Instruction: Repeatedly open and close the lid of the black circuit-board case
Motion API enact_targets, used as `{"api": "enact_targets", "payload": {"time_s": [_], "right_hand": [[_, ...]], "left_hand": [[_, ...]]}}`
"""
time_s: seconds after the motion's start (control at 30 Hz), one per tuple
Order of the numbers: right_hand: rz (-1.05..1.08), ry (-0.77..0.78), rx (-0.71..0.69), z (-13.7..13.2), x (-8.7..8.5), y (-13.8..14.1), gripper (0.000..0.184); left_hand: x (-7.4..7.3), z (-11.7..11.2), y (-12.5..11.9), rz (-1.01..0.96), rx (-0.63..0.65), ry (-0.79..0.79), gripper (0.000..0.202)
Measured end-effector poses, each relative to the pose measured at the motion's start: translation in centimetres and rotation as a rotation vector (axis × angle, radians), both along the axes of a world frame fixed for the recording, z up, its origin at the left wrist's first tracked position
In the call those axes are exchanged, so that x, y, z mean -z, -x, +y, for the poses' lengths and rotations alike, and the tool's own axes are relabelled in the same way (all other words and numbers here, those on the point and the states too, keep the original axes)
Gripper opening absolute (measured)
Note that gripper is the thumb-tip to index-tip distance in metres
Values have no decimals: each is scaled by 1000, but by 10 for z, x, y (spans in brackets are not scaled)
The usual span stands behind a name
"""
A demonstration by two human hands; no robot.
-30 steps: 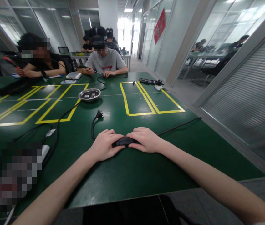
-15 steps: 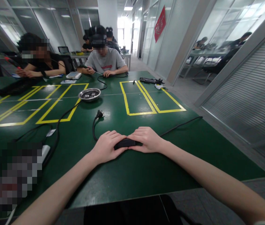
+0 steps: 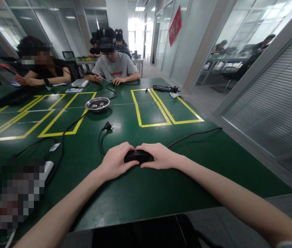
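A black power adapter (image 3: 137, 156) lies on the green table (image 3: 125, 199) in front of me, between both hands. My left hand (image 3: 114, 161) is closed around its left end, thumb along the near side and fingers over the far side. Around the right end, my right hand (image 3: 161, 156) is closed in the same way. The fingers cover much of the adapter's ends. A thick cord leads from beside my left hand to a black plug (image 3: 107, 126). From behind my right hand a thin black cable (image 3: 194, 135) runs right across the table.
A metal bowl (image 3: 97, 104) holds small metal parts. Yellow tape (image 3: 156, 125) outlines rectangles on the table. A folded black tripod (image 3: 165, 88) lies at the far edge. Two people sit across the table; one in a grey shirt (image 3: 114, 65) holds a tool. A pixelated object (image 3: 13, 196) lies at left.
My fingertips have drawn slightly apart, and more of the adapter shows between my hands. The plug and cord have shifted a little left in view.
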State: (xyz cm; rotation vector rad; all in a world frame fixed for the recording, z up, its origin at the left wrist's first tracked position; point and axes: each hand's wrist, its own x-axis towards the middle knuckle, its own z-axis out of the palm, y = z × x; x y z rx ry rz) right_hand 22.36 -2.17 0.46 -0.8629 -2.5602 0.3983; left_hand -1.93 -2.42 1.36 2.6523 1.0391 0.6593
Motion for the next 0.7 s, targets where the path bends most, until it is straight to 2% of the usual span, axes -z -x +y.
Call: {"api": "enact_targets", "payload": {"time_s": [0.07, 0.17, 0.3, 0.43, 0.57, 0.7], "right_hand": [[20, 34, -5, -2, 0, -2, 36], [32, -23, 16, -4, 0, -4, 24], [36, -131, 14, -3, 2, -3, 28], [57, -121, 2, -3, 3, -1, 27], [57, -186, 24, -5, 4, -1, 26], [54, -163, -9, -6, 2, -1, 35]], "left_hand": [[0, -1, -1, 29, 25, -45, 30], [0, 0, 0, 41, 40, -78, 31], [0, 3, 3, 69, 61, -100, 29], [-2, 3, 5, 87, 53, -121, 30], [-4, 1, 4, 67, 44, -126, 33], [-5, -1, 3, 78, 50, -137, 34]]}}
